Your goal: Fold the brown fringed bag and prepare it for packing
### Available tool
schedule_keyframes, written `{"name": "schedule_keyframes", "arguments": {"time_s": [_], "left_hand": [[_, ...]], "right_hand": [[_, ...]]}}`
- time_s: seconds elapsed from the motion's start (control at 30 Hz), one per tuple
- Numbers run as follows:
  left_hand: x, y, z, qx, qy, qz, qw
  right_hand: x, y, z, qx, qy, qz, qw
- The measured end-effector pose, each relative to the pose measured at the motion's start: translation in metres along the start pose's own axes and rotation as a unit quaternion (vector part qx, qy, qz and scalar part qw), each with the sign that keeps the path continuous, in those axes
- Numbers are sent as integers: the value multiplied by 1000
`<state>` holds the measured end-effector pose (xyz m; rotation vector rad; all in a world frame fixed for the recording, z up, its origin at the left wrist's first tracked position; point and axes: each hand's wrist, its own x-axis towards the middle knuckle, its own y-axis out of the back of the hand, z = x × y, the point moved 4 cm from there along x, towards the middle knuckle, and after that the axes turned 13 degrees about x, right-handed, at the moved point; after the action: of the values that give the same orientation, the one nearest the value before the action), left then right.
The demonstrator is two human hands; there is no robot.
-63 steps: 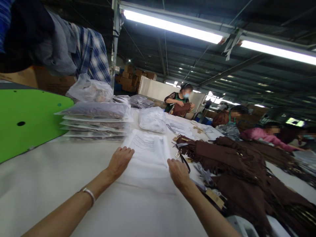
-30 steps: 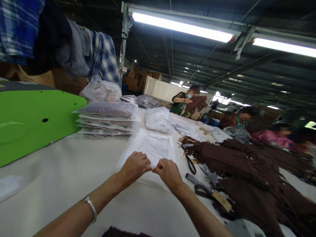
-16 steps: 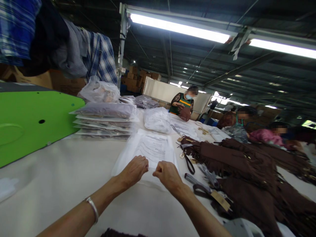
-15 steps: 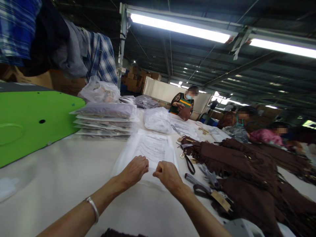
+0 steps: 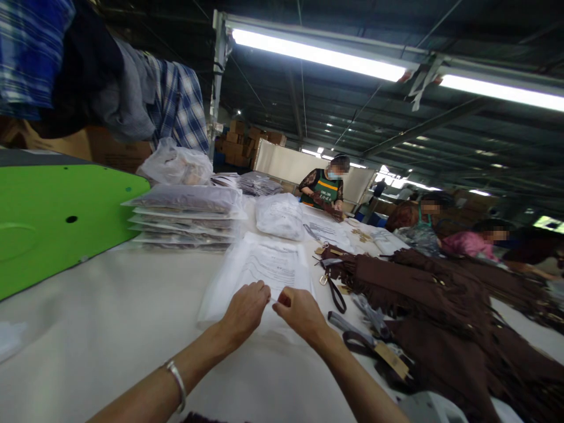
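Note:
A clear plastic bag with printed text (image 5: 275, 262) lies flat on the table in front of me, seemingly on top of more such bags. At its near edge my left hand (image 5: 247, 308) is closed, thumb and fingers pinched together. My right hand (image 5: 300, 311) pinches the same edge just to the right, and a thin strip of pale film shows between the two. How many layers the fingers hold is hidden. Both hands are slightly above the tabletop.
Packed flat bags (image 5: 187, 217) are stacked at left beside a green machine (image 5: 66, 226). A bundle of plastic bags (image 5: 279, 216) sits beyond. Brown fringed bags (image 5: 409, 282) with straps and tags cover the right side. Co-workers (image 5: 325, 185) work farther back.
My left hand has moved slightly right, closer to my right hand, which stays almost in place. The co-worker at the back has lowered the brown item.

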<state>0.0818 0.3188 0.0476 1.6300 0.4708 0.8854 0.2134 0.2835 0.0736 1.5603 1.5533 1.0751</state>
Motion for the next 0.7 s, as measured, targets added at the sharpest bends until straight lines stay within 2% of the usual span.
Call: {"name": "schedule_keyframes", "arguments": {"time_s": [0.17, 0.3, 0.53, 0.7], "left_hand": [[-3, -2, 9, 46, -33, 6, 998], [-10, 0, -4, 69, -20, -2, 997], [-55, 3, -67, 43, 140, -54, 988], [-87, 4, -92, -58, 266, -73, 960]], "right_hand": [[-6, -5, -9, -100, 28, 4, 995], [-17, -7, -4, -138, 27, 2, 990], [-65, 13, 52, -139, -107, 32, 984], [-105, 26, 81, -39, -182, 92, 978]]}}
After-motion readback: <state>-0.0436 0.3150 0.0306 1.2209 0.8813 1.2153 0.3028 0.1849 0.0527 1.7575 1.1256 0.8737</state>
